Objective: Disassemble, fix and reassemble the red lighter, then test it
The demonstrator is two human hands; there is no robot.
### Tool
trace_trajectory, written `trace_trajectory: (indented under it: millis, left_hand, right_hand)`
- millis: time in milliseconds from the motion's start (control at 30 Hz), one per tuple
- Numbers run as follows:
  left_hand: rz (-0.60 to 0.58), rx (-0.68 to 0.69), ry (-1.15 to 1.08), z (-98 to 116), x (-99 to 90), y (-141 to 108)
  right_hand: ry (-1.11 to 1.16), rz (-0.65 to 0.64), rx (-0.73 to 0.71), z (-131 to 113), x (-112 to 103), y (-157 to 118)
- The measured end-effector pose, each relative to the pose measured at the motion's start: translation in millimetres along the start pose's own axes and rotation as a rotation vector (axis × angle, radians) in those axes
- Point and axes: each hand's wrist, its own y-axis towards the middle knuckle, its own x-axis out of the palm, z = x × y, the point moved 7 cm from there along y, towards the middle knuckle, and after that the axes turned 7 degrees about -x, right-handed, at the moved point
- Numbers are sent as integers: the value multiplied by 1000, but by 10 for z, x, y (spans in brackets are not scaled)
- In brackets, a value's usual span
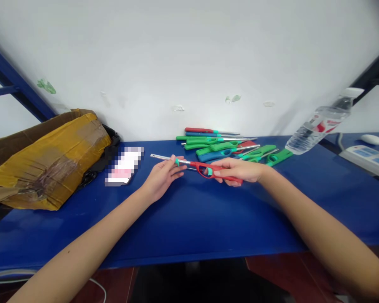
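A red long-necked lighter (219,171) is held level above the blue table (196,223), its metal tube pointing left. My right hand (236,170) wraps round its red handle, near the turquoise trigger. The fingers of my left hand (164,176) pinch the metal tube at a small turquoise piece (177,161). Behind the hands lies a pile of several lighters, among them a green one (200,146), a blue one (214,156) and a red one (197,130). Their metal tubes point mostly right.
On the left is a cardboard box (60,155) wrapped in yellow tape, with black plastic behind it. A blurred-out phone-like object (124,166) lies beside it. At the right are a plastic bottle (316,126), a power strip (366,160) and a white mouse-like object (372,139).
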Motion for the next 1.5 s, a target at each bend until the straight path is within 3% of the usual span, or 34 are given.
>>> trace_trajectory:
  millis: [200, 400, 733, 900, 1167, 1500]
  left_hand:
    - [-171, -11, -24, -124, 202, -51]
    - [-246, 24, -27, -94, 211, -55]
    - [-131, 35, 7, -119, 189, -69]
    - [-91, 53, 50, -85, 196, -77]
    - [-89, 197, -27, 166, 248, -181]
    - [-54, 244, -43, 65, 214, -162]
  right_hand:
    - [21, 0, -82, -84, 191, 80]
    - [66, 37, -94, -87, 244, 108]
    - [77, 44, -68, -138, 342, 94]
    - [295, -21, -12, -65, 411, 140]
    - [587, -160, -63, -46, 524, 207]
    - [676, -194, -71, -74, 618, 176]
